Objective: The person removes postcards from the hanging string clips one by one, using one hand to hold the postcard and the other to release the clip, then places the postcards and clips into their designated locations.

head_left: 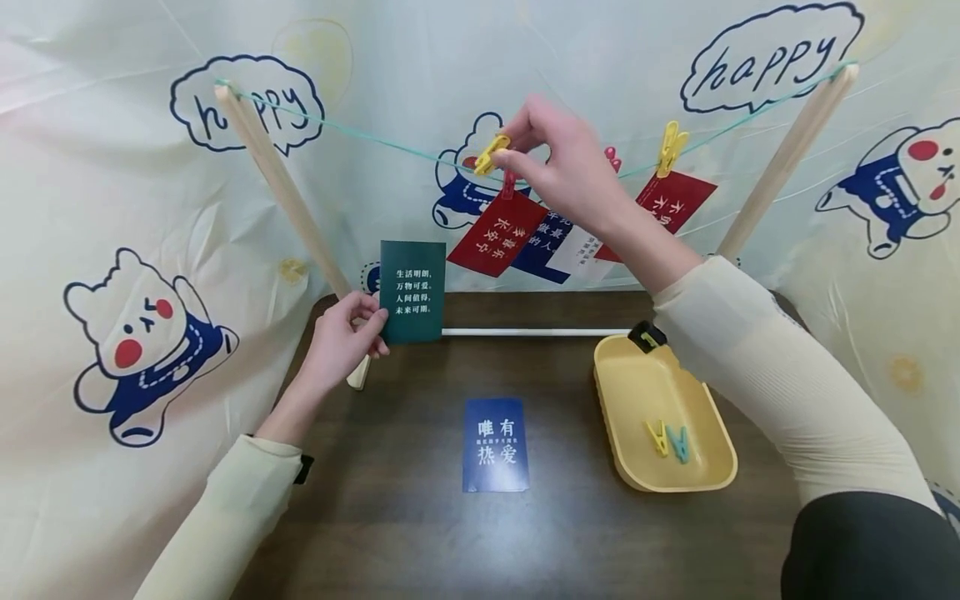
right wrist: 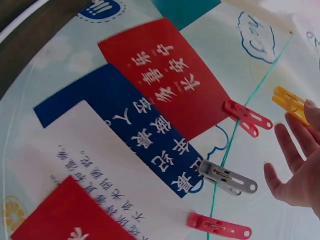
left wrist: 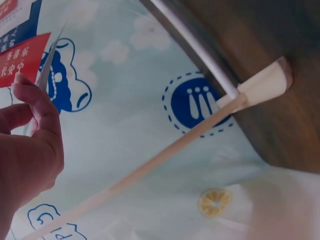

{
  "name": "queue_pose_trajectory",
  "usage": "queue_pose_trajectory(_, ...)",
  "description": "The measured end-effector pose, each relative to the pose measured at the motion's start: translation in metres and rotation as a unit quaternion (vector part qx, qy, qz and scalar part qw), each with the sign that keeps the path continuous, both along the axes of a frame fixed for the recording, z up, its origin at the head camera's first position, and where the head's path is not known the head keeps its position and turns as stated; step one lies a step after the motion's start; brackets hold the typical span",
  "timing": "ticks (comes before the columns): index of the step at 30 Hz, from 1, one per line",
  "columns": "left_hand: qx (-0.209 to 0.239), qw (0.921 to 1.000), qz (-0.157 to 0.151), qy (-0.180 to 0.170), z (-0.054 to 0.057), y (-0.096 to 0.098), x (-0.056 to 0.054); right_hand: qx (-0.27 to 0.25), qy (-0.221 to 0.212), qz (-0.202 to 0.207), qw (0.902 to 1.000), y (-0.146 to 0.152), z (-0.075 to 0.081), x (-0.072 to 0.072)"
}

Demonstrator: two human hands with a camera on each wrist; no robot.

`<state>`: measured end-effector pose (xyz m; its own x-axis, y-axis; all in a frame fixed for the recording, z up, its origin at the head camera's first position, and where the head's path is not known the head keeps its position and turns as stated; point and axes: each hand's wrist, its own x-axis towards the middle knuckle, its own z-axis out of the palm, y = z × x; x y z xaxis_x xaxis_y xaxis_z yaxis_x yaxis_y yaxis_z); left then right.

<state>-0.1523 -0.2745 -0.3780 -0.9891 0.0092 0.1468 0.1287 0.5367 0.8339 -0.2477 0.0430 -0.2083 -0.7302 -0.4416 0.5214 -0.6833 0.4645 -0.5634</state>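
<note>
My left hand pinches a dark green card by its left edge, upright below the string's left part. My right hand pinches a yellow clothespin close by the green string. On the string hang a red card under a pink clothespin, a blue card under a grey clothespin, and a white card near another pink clothespin. Farther right, a yellow clothespin holds a second red card, partly behind my right forearm.
Wooden posts carry the string at both ends, with a white rod low between them. A blue card lies on the dark table. To its right, a yellow tray contains a yellow clothespin and a teal clothespin.
</note>
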Motion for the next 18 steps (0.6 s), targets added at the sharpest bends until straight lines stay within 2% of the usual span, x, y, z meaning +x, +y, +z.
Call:
queue_pose_trajectory(4,0.017,0.9998,-0.003,-0.011,-0.005,0.002,0.01,0.022,0.022,-0.001,0.9995,0.016,-0.011,0.013)
queue_pose_trajectory(8,0.026,0.9994,-0.007,-0.023,-0.008,0.006,0.018,0.054,0.027,-0.019,0.998,0.038,-0.026,0.028)
queue_pose_trajectory(14,0.033,0.9986,-0.02,-0.035,-0.012,0.015,0.029,0.068,-0.005,-0.043,0.9968,0.073,-0.051,0.048)
queue_pose_trajectory(18,0.03,0.9968,-0.044,-0.06,-0.025,0.025,0.036,0.088,-0.023,-0.044,0.9949,0.093,-0.069,0.058)
